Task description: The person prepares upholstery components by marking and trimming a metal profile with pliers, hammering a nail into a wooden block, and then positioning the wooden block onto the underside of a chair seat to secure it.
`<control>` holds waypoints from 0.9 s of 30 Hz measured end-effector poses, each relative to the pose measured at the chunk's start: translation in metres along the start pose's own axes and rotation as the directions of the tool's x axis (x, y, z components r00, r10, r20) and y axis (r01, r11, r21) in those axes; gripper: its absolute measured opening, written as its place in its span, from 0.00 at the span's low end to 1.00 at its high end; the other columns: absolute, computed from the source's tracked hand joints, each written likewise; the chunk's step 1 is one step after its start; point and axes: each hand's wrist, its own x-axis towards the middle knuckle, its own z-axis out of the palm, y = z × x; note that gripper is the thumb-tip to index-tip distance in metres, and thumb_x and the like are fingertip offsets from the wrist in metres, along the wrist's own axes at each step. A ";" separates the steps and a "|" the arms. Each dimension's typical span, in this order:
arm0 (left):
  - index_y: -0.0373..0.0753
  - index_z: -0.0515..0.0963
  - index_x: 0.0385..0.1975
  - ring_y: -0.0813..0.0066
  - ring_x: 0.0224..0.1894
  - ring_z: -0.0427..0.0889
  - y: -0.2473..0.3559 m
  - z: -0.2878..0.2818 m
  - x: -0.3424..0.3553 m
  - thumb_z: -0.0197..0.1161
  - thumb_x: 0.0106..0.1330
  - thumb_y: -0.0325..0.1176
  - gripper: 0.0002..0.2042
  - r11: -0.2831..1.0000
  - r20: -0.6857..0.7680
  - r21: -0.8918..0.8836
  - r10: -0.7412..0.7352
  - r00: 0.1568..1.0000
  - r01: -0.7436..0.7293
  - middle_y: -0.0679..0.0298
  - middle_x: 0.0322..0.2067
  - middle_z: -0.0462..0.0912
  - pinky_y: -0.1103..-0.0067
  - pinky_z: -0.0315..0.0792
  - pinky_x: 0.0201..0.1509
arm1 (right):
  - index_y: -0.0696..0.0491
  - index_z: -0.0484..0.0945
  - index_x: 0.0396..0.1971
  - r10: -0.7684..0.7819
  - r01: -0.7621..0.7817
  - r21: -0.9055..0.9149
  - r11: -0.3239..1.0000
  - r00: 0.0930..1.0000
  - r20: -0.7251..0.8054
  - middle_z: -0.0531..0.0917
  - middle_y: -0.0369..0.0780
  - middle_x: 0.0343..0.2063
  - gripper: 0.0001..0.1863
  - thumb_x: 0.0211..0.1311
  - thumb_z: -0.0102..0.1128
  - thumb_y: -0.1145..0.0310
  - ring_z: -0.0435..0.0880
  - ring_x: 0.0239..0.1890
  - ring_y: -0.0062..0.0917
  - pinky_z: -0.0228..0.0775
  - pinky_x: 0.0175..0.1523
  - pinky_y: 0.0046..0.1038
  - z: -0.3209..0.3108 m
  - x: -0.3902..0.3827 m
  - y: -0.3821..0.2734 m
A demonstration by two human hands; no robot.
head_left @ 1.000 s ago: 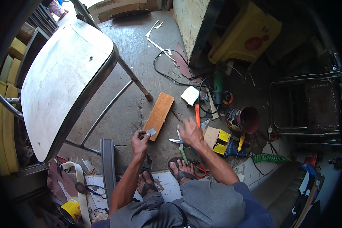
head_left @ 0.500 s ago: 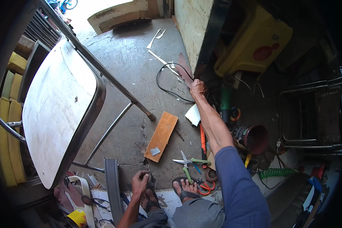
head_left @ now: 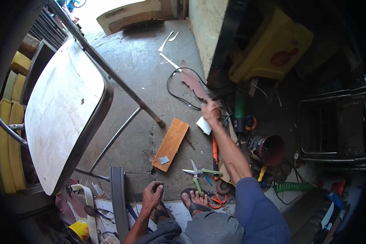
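Note:
My right hand (head_left: 211, 112) reaches out over the floor, closed on the near end of a ragged, dull-red sheet scrap (head_left: 192, 82). A black cable (head_left: 169, 90) loops around and under the scrap. Just below this hand lies a white piece of material (head_left: 203, 126). My left hand (head_left: 152, 195) hangs by my left knee with its fingers curled in; whatever they may hold is hidden. Between the hands are an orange-brown block (head_left: 171, 144) with a small grey piece (head_left: 164, 160) on it, green-handled shears (head_left: 196, 175) and orange-handled scissors (head_left: 218, 201).
A metal-framed chair with a white board (head_left: 65, 110) stands at the left. On the right are a green power tool (head_left: 241, 110), a dark-red round container (head_left: 272, 150) and a yellow plastic item (head_left: 272, 49). A wooden panel (head_left: 205, 36) rises ahead. White strips (head_left: 165, 41) litter the floor.
My right hand has come nearer to me, drawing the dull-red scrap along with it. My left hand stays in nearly the same place, curled.

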 end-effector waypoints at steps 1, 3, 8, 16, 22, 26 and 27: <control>0.35 0.83 0.45 0.75 0.37 0.83 0.002 0.001 -0.005 0.61 0.67 0.34 0.12 1.000 0.026 0.018 -0.009 1.000 0.009 0.60 0.33 0.86 0.77 0.76 0.46 | 0.56 0.82 0.45 -0.057 0.055 0.023 0.998 0.995 0.086 0.85 0.54 0.39 0.17 0.60 0.56 0.64 0.85 0.43 0.49 0.76 0.50 0.46 -0.003 -0.024 -0.021; 0.35 0.83 0.45 0.76 0.37 0.83 0.012 0.003 -0.004 0.61 0.68 0.34 0.12 0.998 0.115 0.064 0.007 0.993 -0.014 0.60 0.33 0.86 0.78 0.76 0.46 | 0.56 0.82 0.45 -0.370 0.336 0.240 0.911 0.922 0.111 0.85 0.53 0.39 0.17 0.63 0.58 0.60 0.85 0.43 0.47 0.77 0.50 0.42 -0.003 -0.074 -0.031; 0.33 0.82 0.46 0.74 0.41 0.83 -0.017 -0.007 -0.012 0.61 0.69 0.34 0.12 0.999 0.098 0.035 -0.017 0.995 0.014 0.60 0.37 0.87 0.77 0.75 0.49 | 0.56 0.84 0.41 -0.304 0.135 0.464 0.876 0.900 0.312 0.86 0.48 0.38 0.13 0.66 0.59 0.63 0.86 0.44 0.43 0.78 0.49 0.38 -0.079 -0.186 -0.100; 0.31 0.81 0.47 0.77 0.39 0.80 -0.032 0.005 0.003 0.61 0.71 0.34 0.13 0.997 0.249 0.071 0.011 0.968 -0.029 0.64 0.37 0.84 0.78 0.73 0.48 | 0.54 0.78 0.55 0.051 -0.132 -0.129 0.983 0.867 -0.496 0.82 0.46 0.47 0.22 0.60 0.64 0.71 0.84 0.43 0.41 0.75 0.52 0.38 -0.219 -0.218 -0.006; 0.34 0.82 0.46 0.75 0.39 0.83 -0.008 0.020 0.015 0.61 0.69 0.35 0.13 0.989 0.319 0.079 0.091 0.943 -0.122 0.60 0.36 0.87 0.76 0.75 0.47 | 0.55 0.76 0.57 0.250 -0.318 -0.247 0.915 0.929 -0.272 0.76 0.46 0.55 0.25 0.59 0.66 0.68 0.82 0.51 0.42 0.74 0.56 0.40 -0.222 -0.254 0.042; 0.32 0.81 0.46 0.77 0.38 0.81 -0.004 0.017 0.015 0.61 0.71 0.35 0.13 0.982 0.331 0.102 0.115 0.937 -0.157 0.62 0.36 0.86 0.78 0.74 0.47 | 0.56 0.77 0.51 0.212 -0.273 -0.178 0.945 0.929 -0.302 0.75 0.47 0.54 0.20 0.59 0.66 0.68 0.82 0.47 0.42 0.77 0.50 0.40 -0.201 -0.246 0.017; 0.32 0.81 0.46 0.77 0.39 0.81 -0.008 0.015 0.014 0.61 0.71 0.35 0.13 0.987 0.323 0.108 0.080 0.943 -0.121 0.62 0.36 0.85 0.78 0.74 0.47 | 0.56 0.77 0.50 0.240 -0.272 -0.108 0.956 0.939 -0.246 0.76 0.48 0.52 0.19 0.60 0.66 0.68 0.82 0.47 0.43 0.77 0.50 0.40 -0.197 -0.242 0.012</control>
